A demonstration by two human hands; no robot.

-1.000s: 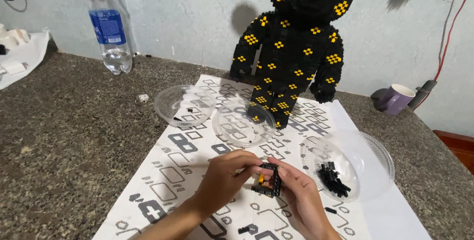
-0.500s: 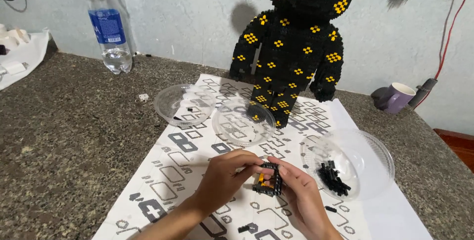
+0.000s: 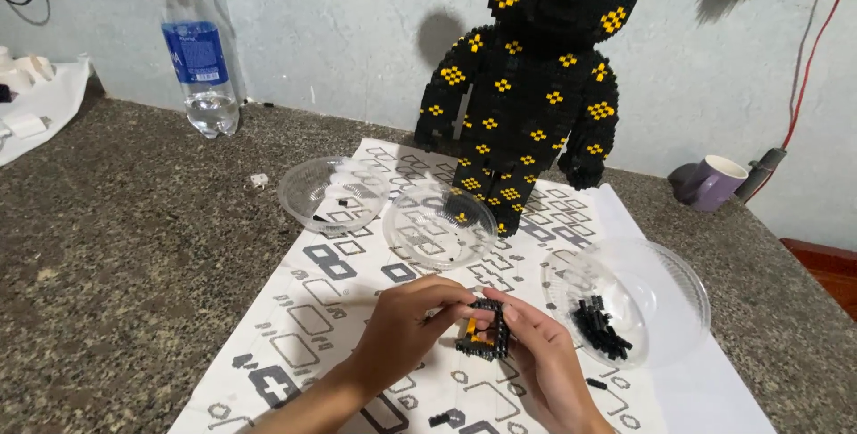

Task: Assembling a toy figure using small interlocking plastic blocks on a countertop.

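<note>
Little moved: both hands, left (image 3: pixel 406 327) and right (image 3: pixel 544 363), still pinch studded black-orange brick block (image 3: pixel 484 329) over patterned sheet (image 3: pixel 357 309).

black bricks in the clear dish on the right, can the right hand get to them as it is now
Probably yes: the black bricks lie in an open clear dish just beside the right hand, nothing between, though that hand is holding the small brick assembly.
</note>
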